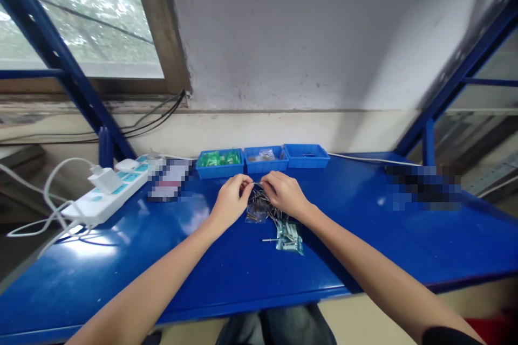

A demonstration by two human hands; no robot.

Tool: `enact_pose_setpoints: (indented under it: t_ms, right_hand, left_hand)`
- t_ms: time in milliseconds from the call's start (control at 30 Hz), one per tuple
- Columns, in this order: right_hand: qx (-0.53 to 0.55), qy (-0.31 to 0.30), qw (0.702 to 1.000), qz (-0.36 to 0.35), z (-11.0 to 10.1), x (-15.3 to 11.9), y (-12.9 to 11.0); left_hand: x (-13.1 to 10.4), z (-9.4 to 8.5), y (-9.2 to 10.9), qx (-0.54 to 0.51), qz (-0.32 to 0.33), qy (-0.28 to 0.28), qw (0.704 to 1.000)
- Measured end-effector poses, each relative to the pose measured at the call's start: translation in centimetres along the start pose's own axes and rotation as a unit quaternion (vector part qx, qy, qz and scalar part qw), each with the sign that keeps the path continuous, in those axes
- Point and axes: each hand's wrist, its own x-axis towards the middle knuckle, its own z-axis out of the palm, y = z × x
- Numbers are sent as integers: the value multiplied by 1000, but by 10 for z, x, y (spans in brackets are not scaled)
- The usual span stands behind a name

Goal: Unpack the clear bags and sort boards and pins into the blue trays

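The thin piece (256, 183) sat between the left hand (234, 192) and the right hand (286, 193), its long axis running roughly side to side across the narrow gap; both hands were pinched, thumb against fingers, apparently with one end each, though how firmly could not be told; the pile of metal pins (278, 216) lay on the blue surface (226, 275), on the person's side of the fingertips, nearer the right hand, which partly hid it.
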Motion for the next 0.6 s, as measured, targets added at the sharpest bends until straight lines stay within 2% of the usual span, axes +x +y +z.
enact_pose_setpoints:
  t_ms: [200, 267, 333, 400, 467, 533, 600]
  right_hand:
    - [-9, 0, 999, -35, 2, -3, -2]
    - [-23, 21, 998, -57, -1, -1, 0]
    - [-41, 68, 995, -64, -9, 3, 10]
    - [-74, 141, 987, -4, -21, 9, 27]
    - [-116, 192, 966, 129, -32, 13, 48]
    - [-137, 165, 942, 259, -36, 12, 66]
    - [-132, 89, 935, 316, -34, 6, 74]
  left_hand:
    - [2, -3, -4, 44, 5, -13, 999]
    - [3, -3, -5, 56, -4, -46, 997]
    - [3, -3, -6, 80, -12, -93, 992]
    - [3, -3, -7, 107, -18, -127, 986]
    - [2, -2, -8, 126, -26, -140, 982]
    - [1, -1, -10, 143, -36, -150, 978]
    - [1, 0, -12, 154, -45, -156, 975]
